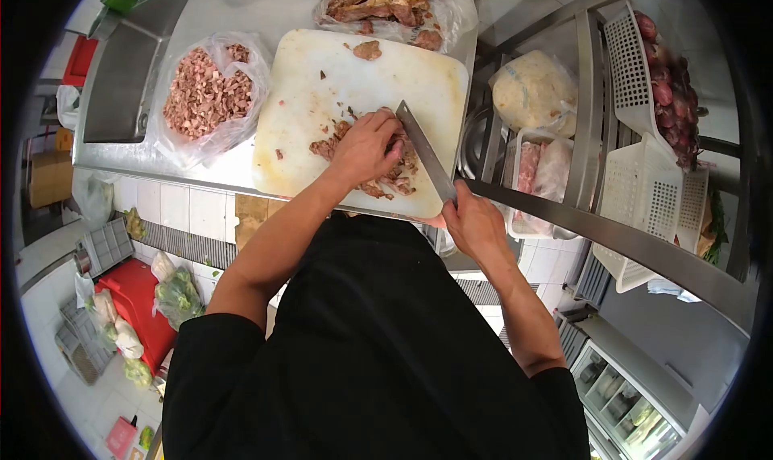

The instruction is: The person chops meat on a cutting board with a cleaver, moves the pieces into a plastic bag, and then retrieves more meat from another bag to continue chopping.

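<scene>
A white cutting board (306,66) lies on the steel counter, stained and strewn with small scraps. My left hand (369,148) presses down with curled fingers on a heap of brown cooked meat (376,189), part of which it hides. In my right hand (477,221) is the handle of a large knife (427,152). Its blade slants up and left across the board, just right of the meat and my left fingertips. A separate meat piece (367,50) rests near the board's far edge.
Left of the board stands a plastic bag of diced meat (208,98), then a steel sink (129,82). Bigger meat chunks (378,1) lie on plastic behind the board. At right, a steel rack (588,106) has bagged food (535,92) and a basket of red onions (664,90).
</scene>
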The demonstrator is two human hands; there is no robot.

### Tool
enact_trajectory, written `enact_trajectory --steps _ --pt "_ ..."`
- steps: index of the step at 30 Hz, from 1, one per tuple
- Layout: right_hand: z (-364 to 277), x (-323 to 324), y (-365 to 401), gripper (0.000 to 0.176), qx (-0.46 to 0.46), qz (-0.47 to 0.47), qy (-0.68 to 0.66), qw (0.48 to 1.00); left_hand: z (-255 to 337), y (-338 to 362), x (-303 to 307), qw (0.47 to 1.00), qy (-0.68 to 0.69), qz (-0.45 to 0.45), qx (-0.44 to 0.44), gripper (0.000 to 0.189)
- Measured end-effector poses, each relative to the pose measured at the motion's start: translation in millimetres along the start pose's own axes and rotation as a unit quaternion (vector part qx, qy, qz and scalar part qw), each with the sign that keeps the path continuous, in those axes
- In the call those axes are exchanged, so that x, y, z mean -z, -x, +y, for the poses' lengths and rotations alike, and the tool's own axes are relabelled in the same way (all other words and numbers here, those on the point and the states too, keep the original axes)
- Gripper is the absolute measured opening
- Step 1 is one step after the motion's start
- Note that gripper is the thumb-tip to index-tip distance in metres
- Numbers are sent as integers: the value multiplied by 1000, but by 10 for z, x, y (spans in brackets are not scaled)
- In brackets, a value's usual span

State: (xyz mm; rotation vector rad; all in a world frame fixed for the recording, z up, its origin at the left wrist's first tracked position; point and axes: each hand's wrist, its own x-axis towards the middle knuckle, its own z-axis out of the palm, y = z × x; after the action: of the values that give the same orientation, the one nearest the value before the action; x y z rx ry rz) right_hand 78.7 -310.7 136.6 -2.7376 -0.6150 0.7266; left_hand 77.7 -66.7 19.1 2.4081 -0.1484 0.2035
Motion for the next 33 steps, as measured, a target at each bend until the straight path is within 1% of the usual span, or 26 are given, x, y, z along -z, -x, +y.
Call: enact_trajectory --steps 4,7,9,12,14,16,18,21,23,24,25,26,27,29,30,32,33 --pt "13 -38 -55 20 0 -5 2 1000 -16 -8 -22 1000 2 9 2 32" --pt "7 -48 -160 20 -5 -32 6 999 -34 -11 -54 1000 11 22 -1 31" --pt "13 -132 -276 23 13 -9 -26 1000 -48 -13 -63 999 13 29 0 30" --pt "-48 -305 -619 24 24 2 -29 999 -26 1 -60 999 -8 39 -12 29" --pt "-133 -353 -850 25 28 8 -30 999 -16 0 -36 1000 -2 22 3 28" --pt "-194 -369 -988 27 23 17 -29 999 -31 14 -68 999 -12 33 -2 28" --pt "-220 -364 -1078 32 53 61 -53 995 -23 4 -101 999 -20 46 -10 28" --pt "-240 -323 -1182 35 60 66 -61 994 -18 -4 -62 999 -27 44 -12 25" --pt "-238 -252 -1079 35 47 88 -65 993 -35 -6 -35 1000 6 8 5 23" --pt "-240 -200 -978 35 31 103 -70 992 3 3 26 1000 6 9 5 23" --pt "-217 -121 -869 35 31 103 -69 992 72 4 117 997 61 7 38 23" --pt "-171 -19 -741 32 27 78 -65 994 126 0 172 991 117 5 70 23" --pt "-119 56 -612 30 23 53 -61 996 116 13 174 990 119 4 70 23" --pt "-23 131 -350 27 27 37 -45 998 63 48 196 996 78 31 27 23" --pt "-5 142 -270 24 32 22 -30 999 28 61 155 996 79 32 28 23" --pt "25 64 -213 25 28 10 -17 999 -28 78 61 997 35 59 -18 22" --pt "43 33 -208 26 21 -1 -5 1000 -26 61 29 997 37 57 -20 22"
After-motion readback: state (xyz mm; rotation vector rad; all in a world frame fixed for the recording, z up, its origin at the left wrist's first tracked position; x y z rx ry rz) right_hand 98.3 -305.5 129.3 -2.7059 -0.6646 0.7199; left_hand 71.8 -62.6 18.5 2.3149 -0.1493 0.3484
